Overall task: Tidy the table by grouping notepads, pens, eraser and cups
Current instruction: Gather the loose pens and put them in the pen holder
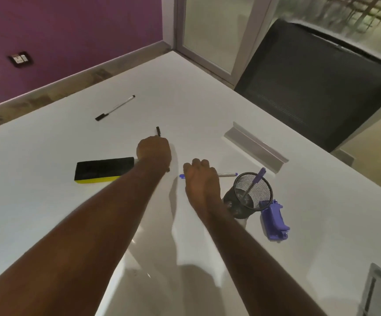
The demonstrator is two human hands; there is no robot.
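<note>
The left hand (154, 150) was curled closed around a thin black pen (158, 131), whose tip stuck out beyond the knuckles. Just to its right, the right hand (202, 179) lay over a blue-capped white pen (227, 174) on the white table (48, 213); whether its fingers pinched the pen could not be told. Right of that hand stood a black wire-mesh cup (247, 197) holding a purple pen (256, 179), a purple stapler (274, 221) beside it. Left of the left wrist lay a black-and-yellow block eraser (104, 169); beyond the left hand, well apart, a black-capped white pen (115, 108).
</note>
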